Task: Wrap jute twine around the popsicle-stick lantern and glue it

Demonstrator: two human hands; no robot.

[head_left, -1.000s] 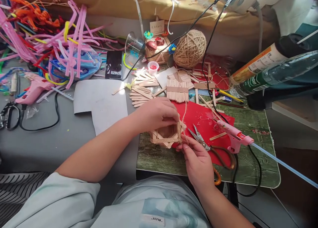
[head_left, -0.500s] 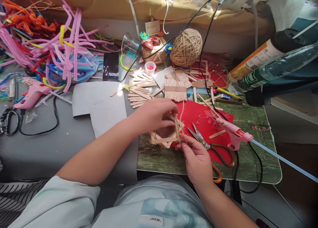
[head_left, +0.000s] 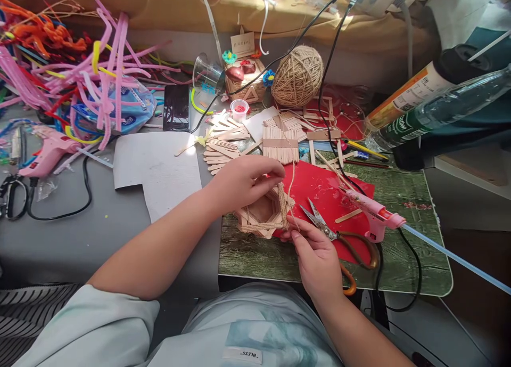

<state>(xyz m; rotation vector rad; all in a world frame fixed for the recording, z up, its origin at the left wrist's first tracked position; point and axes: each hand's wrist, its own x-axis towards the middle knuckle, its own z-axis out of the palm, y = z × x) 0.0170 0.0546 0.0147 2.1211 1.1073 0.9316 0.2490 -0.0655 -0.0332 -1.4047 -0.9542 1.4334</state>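
Note:
A small box of stacked craft sticks (head_left: pixel 261 227), its top edges wrapped in twine, stands at the front of the green board. My left hand (head_left: pixel 247 183) is curled over the box's far side, thumb and fingers close together at the far corner, which they partly hide. At the near right corner, my right hand (head_left: pixel 317 252) pinches the twine (head_left: pixel 291 188) between thumb and fingers. That strand runs up past the box toward the craft-stick pile. Scissors with orange handles (head_left: pixel 327 228) lie partly spread beside my right hand, on a red sheet (head_left: pixel 315 183).
A pink glue gun (head_left: pixel 373 212) with a long glue stick rests on the right. Behind are bundled craft sticks (head_left: pixel 280 143), a twine ball (head_left: pixel 298 76) and a decorated box (head_left: pixel 245 82). Pipe cleaners (head_left: pixel 112 74) and another glue gun (head_left: pixel 50 151) occupy the left. Black cables cross above.
My left thumb has lifted from the box's opening toward the fingers at the far corner, showing more of the inside. My right hand stays nearly still on the twine. The view has shifted slightly.

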